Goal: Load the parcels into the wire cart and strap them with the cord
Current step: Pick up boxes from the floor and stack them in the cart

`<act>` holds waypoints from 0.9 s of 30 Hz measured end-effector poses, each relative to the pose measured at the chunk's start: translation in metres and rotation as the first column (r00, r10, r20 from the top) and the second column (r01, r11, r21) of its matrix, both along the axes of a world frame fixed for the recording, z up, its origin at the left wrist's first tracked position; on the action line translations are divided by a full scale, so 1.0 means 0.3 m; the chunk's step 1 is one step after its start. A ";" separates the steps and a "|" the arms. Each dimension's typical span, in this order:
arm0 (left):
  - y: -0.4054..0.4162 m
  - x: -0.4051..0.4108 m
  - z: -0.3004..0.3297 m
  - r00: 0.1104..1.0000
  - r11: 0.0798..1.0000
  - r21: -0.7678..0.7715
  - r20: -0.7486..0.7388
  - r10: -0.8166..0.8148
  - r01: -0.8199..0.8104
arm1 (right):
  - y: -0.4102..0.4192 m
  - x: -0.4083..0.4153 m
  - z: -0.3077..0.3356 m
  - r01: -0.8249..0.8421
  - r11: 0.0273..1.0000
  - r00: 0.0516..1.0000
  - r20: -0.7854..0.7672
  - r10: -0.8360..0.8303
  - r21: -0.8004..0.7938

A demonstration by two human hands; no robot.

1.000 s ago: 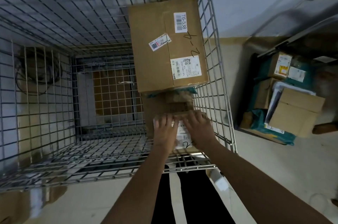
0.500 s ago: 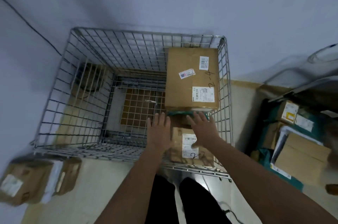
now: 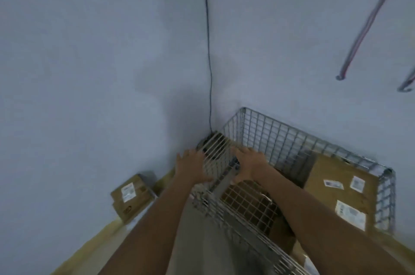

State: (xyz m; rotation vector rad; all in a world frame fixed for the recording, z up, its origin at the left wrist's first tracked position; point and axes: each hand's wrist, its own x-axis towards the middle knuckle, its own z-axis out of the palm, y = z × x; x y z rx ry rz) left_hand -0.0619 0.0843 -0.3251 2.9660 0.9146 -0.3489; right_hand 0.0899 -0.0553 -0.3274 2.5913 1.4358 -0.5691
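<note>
The wire cart [image 3: 276, 137] stands in the room's corner, seen at a tilt. A large brown parcel [image 3: 341, 194] with white labels lies inside it on the right. My left hand [image 3: 190, 168] is spread, fingers straight, outside the cart's left wall. My right hand [image 3: 249, 165] is spread over the cart's left part and holds nothing. A smaller parcel [image 3: 280, 232] is partly visible low inside, behind the mesh. Two hooked cords [image 3: 359, 34] hang on the wall at the upper right.
A brown parcel [image 3: 131, 196] with a white label sits on the floor against the left wall. A thin dark cable [image 3: 208, 50] runs down the wall corner to the floor behind the cart. The view is blurred by motion.
Both hands have lifted off the small parcel inside the cart and swung left toward the cart's left wall. The view has swung up and left, showing the corner and the hanging cords.
</note>
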 end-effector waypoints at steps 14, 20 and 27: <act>0.674 -1.181 0.080 0.903 0.902 -0.033 -0.016 0.430 -0.430 | 0.779 -0.857 0.103 -0.336 0.939 0.941 0.026 0.338 -0.066; 0.822 -1.355 -0.008 0.850 0.847 -0.072 -0.039 0.526 -0.527 | 1.028 -0.970 0.029 -0.417 0.902 0.906 0.024 0.422 -0.111; 1.019 -1.388 -0.203 0.798 0.791 -0.108 -0.119 0.591 -0.602 | 1.398 -0.986 -0.191 -0.529 0.836 0.848 -0.042 0.529 -0.148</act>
